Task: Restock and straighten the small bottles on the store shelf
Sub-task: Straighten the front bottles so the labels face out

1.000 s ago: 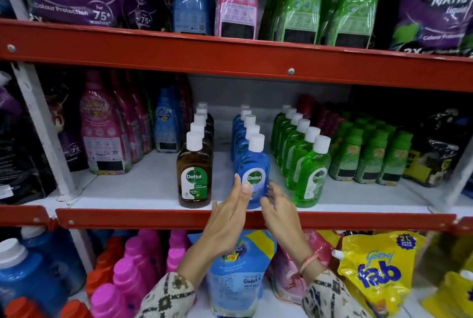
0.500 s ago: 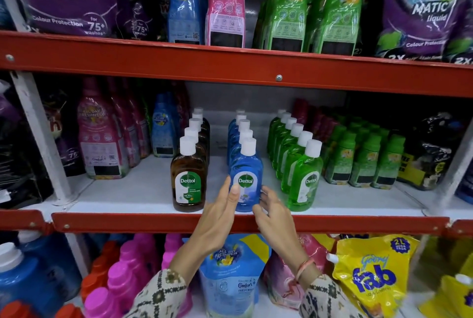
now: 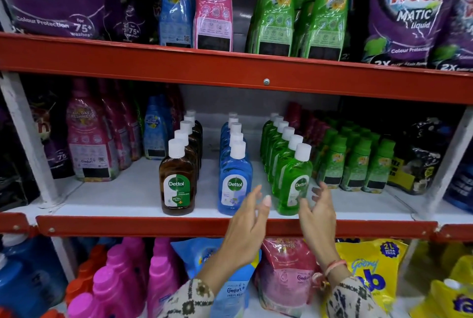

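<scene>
Since the earlier frames both hands have slid rightward, off the front blue bottle and over to the front green one. Going left to right along the middle shelf [image 3: 122, 197]: the brown bottles [image 3: 177, 184] stand in a single file running from the shelf's front edge toward the back, white caps up, the front label facing out. Next, the blue bottles [image 3: 234, 182] form a like file, the lead one upright with its label square to the aisle, which looks already straightened. The left hand [image 3: 247, 225] hovers between the blue and green files, its fingers [image 3: 265, 201] spread and empty, just beside the lead bottle of the green bottles [image 3: 291, 184]. That bottle stands upright at the shelf front, long axis vertical, but its label is turned slightly toward the right, and the green file slants a little rather than running straight back. The right hand [image 3: 318, 211] is on the bottle's other side, fingers loosely apart, holding nothing; I cannot tell whether they touch it. The hands flank it, likely to twist its label forward and nudge it into line.
</scene>
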Motion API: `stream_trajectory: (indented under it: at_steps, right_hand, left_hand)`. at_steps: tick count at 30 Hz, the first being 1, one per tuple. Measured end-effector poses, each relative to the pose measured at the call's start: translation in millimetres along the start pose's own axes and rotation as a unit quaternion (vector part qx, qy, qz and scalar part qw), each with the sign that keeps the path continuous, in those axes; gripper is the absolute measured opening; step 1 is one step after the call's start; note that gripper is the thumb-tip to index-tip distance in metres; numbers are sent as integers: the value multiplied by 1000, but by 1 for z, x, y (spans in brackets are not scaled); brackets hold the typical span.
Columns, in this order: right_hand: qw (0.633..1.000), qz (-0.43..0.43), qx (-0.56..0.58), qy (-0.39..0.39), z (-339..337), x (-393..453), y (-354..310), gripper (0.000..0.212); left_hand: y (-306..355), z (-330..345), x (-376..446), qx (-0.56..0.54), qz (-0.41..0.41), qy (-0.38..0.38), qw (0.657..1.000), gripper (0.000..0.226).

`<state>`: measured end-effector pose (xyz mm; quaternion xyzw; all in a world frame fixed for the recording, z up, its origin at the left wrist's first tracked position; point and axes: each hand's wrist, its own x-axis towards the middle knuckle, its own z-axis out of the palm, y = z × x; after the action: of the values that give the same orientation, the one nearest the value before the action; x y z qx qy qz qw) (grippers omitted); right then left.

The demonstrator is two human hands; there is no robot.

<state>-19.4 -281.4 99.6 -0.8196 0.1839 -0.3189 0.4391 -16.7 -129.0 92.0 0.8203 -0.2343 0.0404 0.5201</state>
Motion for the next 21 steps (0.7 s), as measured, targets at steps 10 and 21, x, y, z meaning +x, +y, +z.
stream_trajectory:
  at_steps: [10, 21]
  right_hand:
    - [990, -7, -42, -137, -10, 14, 9, 53]
    - [997, -31, -22, -73, -9, 13, 19, 52]
  left_hand:
    - [25, 35, 39, -61, -103, -133, 984, 73]
    - [-2, 39, 62, -163, -99, -159, 969, 107]
